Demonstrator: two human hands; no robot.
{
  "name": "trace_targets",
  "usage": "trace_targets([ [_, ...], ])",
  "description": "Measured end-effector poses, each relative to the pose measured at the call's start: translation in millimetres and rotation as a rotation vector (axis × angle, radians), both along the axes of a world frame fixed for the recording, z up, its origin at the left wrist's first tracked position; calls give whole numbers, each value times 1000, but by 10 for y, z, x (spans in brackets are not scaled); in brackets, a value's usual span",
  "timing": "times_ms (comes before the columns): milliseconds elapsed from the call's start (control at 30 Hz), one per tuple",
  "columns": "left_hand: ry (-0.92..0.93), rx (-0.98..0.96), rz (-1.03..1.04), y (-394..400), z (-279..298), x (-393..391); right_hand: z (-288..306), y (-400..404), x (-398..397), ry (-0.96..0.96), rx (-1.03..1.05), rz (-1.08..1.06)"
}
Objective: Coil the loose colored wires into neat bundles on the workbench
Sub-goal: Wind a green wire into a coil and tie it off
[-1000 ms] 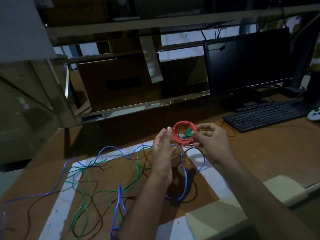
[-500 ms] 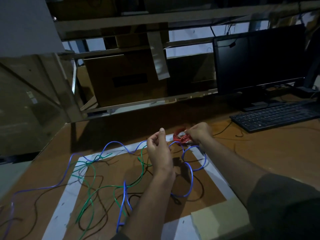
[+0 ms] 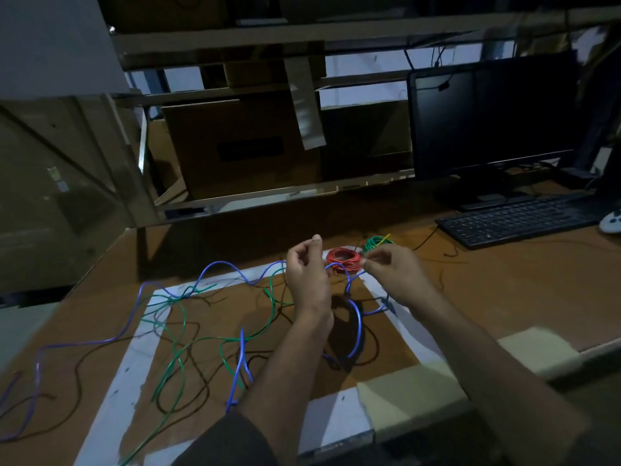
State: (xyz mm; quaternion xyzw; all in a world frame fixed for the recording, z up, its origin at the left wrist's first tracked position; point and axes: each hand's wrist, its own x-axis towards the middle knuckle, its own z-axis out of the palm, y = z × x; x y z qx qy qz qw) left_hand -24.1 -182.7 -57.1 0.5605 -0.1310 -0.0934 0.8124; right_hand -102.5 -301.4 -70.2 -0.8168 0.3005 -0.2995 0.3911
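Observation:
A coiled red wire bundle (image 3: 343,258) lies on the workbench (image 3: 504,297), with a small green coil (image 3: 377,243) just behind it to the right. My right hand (image 3: 395,275) has thumb and fingertips pinched together at the red bundle's right rim. My left hand (image 3: 307,277) hovers left of the bundle, its fingers loosely curled with nothing seen in them. A long loose blue wire (image 3: 218,264) snakes across the white-taped square (image 3: 134,381) and passes behind both hands. Loose green wire (image 3: 181,317) and thin black wire (image 3: 201,375) lie tangled there.
A black keyboard (image 3: 517,220) and dark monitor (image 3: 494,116) stand at the back right, with a white object (image 3: 611,222) at the right edge. Beige tape patches (image 3: 403,398) mark the near edge. A cardboard box (image 3: 242,146) sits behind the bench.
My right hand brought the red bundle down from the air onto the bench and slid back to its right rim. My left hand went from flat to loosely curled.

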Motion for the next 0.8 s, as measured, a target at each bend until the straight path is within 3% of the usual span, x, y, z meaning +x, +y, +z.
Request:
trace_targets([
  [133, -53, 25, -137, 34, 64, -115, 4, 450, -551, -263, 81, 43],
  [367, -178, 36, -371, 338, 271, -461, -14, 1046, -866, -301, 80, 119],
  [600, -281, -15, -317, 1278, 384, -598, 100, 1532, -694, -319, 6, 246],
  [800, -417, 13, 7, 2223, 339, -345, 128, 2017, -488, -339, -118, 489],
])
